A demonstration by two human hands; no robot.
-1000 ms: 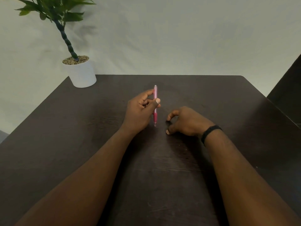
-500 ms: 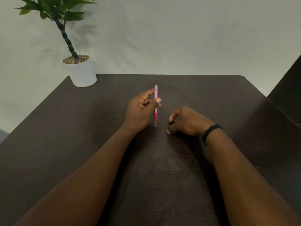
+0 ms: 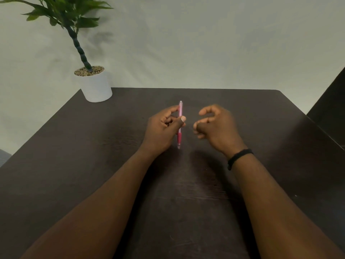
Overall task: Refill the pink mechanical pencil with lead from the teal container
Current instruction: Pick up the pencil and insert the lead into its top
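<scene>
The pink mechanical pencil [image 3: 180,116] stands nearly upright over the middle of the dark table [image 3: 186,193], tip down just above the surface and its darker pink grip low. My left hand [image 3: 164,128] pinches its barrel between thumb and fingers. My right hand [image 3: 214,126] hovers just right of the pencil, apart from it, with its fingers curled and the thumb tip against a finger. Nothing shows between those fingers. The teal container is not in view.
A white pot [image 3: 95,85] with a green plant stands at the table's far left corner. A black band [image 3: 239,157] is on my right wrist. A dark object's edge [image 3: 332,113] rises at the right.
My right hand has lifted off the table and moved up and away, level with the pencil's barrel. My left hand and the pencil have stayed in place.
</scene>
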